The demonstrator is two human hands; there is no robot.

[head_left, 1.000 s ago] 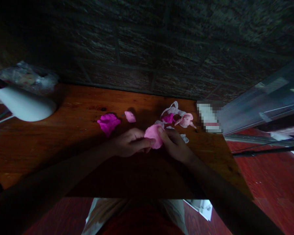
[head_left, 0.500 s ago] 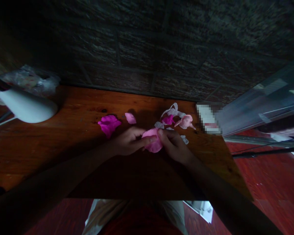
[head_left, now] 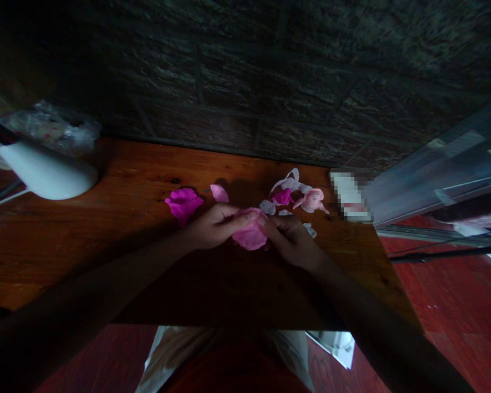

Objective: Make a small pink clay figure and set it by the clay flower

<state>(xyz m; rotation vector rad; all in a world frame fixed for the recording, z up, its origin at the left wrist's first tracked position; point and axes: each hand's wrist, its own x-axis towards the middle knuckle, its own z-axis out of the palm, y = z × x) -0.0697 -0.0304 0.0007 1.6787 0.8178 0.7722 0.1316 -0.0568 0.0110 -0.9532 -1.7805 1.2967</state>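
Note:
A pale pink, rounded petal, thin like crepe paper, is held up over the table between both hands. My left hand pinches it from the left, thumb lying across its upper part. From the right, my right hand grips its upper right edge, thumb close to the left thumb. The fingers behind the petal are hidden. A bright magenta petal piece lies left of my left hand, and a small pink petal lies just beyond it.
Beyond my right hand lie a magenta scrap, a light pink piece and several whitish scraps. A blurred white box sits near the wooden table's right end. At left stand a white lamp-like object and crumpled clear plastic.
Both thumbs have come closer together at the petal's upper edge. The left thumb has shifted upward, and the petal now hangs slightly more to the left.

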